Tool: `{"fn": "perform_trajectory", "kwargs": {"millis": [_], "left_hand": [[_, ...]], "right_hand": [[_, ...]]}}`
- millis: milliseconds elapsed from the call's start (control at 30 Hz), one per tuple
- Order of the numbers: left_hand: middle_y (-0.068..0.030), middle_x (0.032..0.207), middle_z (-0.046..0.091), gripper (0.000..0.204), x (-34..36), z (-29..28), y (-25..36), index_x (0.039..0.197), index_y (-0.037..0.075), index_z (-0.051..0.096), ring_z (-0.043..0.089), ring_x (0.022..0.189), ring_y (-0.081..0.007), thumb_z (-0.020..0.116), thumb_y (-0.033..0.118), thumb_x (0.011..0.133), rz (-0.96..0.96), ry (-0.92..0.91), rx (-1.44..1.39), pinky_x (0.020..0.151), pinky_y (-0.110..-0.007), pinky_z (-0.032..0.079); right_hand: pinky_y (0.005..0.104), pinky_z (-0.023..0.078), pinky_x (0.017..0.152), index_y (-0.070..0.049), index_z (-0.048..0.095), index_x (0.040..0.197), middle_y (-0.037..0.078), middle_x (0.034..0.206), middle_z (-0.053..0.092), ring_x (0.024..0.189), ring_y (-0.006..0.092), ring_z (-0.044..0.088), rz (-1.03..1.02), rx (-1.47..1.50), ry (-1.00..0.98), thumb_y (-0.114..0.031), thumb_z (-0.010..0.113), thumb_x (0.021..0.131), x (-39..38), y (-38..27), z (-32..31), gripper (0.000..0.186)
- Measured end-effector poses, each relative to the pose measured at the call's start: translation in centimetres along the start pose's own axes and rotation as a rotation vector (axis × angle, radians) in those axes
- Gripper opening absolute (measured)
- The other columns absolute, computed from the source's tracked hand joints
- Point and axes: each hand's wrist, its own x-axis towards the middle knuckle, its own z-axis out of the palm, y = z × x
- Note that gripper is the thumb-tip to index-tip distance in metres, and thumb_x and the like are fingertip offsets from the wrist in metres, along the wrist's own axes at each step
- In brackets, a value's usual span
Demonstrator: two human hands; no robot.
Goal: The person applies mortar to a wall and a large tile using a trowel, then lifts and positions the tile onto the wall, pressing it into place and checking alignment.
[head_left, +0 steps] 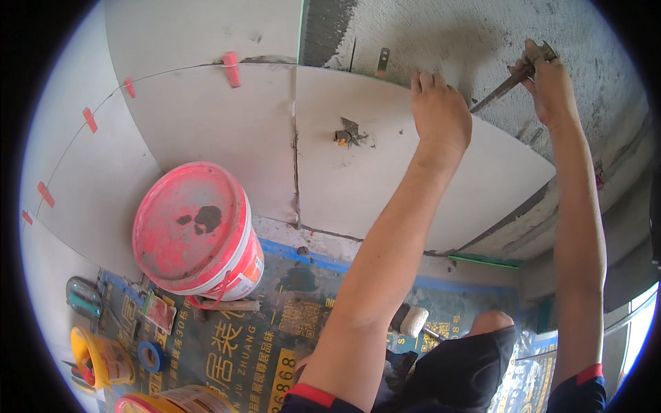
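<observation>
My left hand (442, 113) is at the top edge of a large pale wall tile (372, 172), its fingers curled over that edge. Higher and to the right, my right hand (551, 86) grips a long, narrow, dark metal tool (504, 91), maybe a trowel seen edge-on. The tool slants down to the left, and its lower end reaches the tile's top edge. Behind it is rough grey mortar on the wall (434, 41). A small metal tab with holes (383, 62) stands at the tile's edge. An orange-tipped pipe fitting (343, 138) shows through a hole in the tile.
A red-lidded bucket (193, 227) stands left by the wall. Red wedges (231, 69) sit along the tile joints. On the printed floor sheet (275, 351) lie blue tape (151, 356), a yellow bucket (113, 358) and a white-headed mallet (413, 321). My bent knee (490, 322) is below.
</observation>
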Motion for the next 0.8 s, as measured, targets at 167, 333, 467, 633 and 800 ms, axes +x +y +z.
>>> {"fn": "perform_trajectory", "kwargs": {"millis": [167, 333, 467, 633, 800], "left_hand": [[-0.0177, 0.098, 0.060, 0.018, 0.2, -0.1, 0.2, 0.076, 0.000, 0.069, 0.050, 0.103, -0.0333, 0.053, 0.008, 0.076, -0.003, -0.014, -0.005, 0.105, -0.041, 0.032], [-0.0184, 0.094, 0.060, 0.016, 0.5, 0.0, -0.1, 0.074, 0.000, 0.067, 0.050, 0.100, -0.0336, 0.053, 0.007, 0.074, 0.014, 0.006, -0.019, 0.102, -0.042, 0.033], [-0.0182, 0.093, 0.059, 0.014, -0.2, 0.3, -0.2, 0.071, 0.000, 0.066, 0.050, 0.099, -0.0338, 0.053, 0.006, 0.073, 0.040, -0.007, -0.025, 0.100, -0.042, 0.035], [-0.0178, 0.092, 0.059, 0.013, 0.3, -0.1, -0.3, 0.071, 0.000, 0.065, 0.050, 0.097, -0.0339, 0.053, 0.006, 0.072, 0.033, -0.038, -0.031, 0.099, -0.041, 0.035], [-0.0166, 0.091, 0.059, 0.011, 0.0, -0.1, -0.3, 0.073, 0.001, 0.065, 0.051, 0.097, -0.0325, 0.055, 0.007, 0.071, 0.059, 0.003, -0.007, 0.098, -0.039, 0.035]], "right_hand": [[0.0324, 0.048, 0.079, 0.002, 0.058, 0.102, 0.006, 0.077, 0.059, 0.072, 0.0158, 0.058, -0.036, 0.067, 0.109, -0.020, 0.057, 0.093, -1.7, -0.7, 0.5, 0.023], [0.0314, 0.047, 0.077, 0.003, 0.055, 0.102, 0.006, 0.075, 0.060, 0.070, 0.0148, 0.057, -0.073, -0.009, 0.044, -0.021, 0.058, 0.093, -2.0, -0.6, 0.1, 0.026], [0.0302, 0.046, 0.074, 0.002, 0.055, 0.095, 0.007, 0.075, 0.061, 0.070, 0.0141, 0.057, -0.081, -0.072, 0.085, -0.023, 0.060, 0.092, -2.2, -0.2, 0.0, 0.026], [0.0283, 0.044, 0.071, 0.000, 0.055, 0.090, 0.006, 0.074, 0.061, 0.069, 0.0124, 0.053, -0.138, -0.072, 0.052, -0.026, 0.061, 0.092, -3.3, -0.7, 0.3, 0.027], [0.0273, 0.044, 0.071, -0.001, 0.057, 0.089, 0.005, 0.072, 0.060, 0.068, 0.0114, 0.051, -0.171, -0.119, 0.098, -0.027, 0.061, 0.092, -3.1, -0.2, -0.1, 0.026]]}}
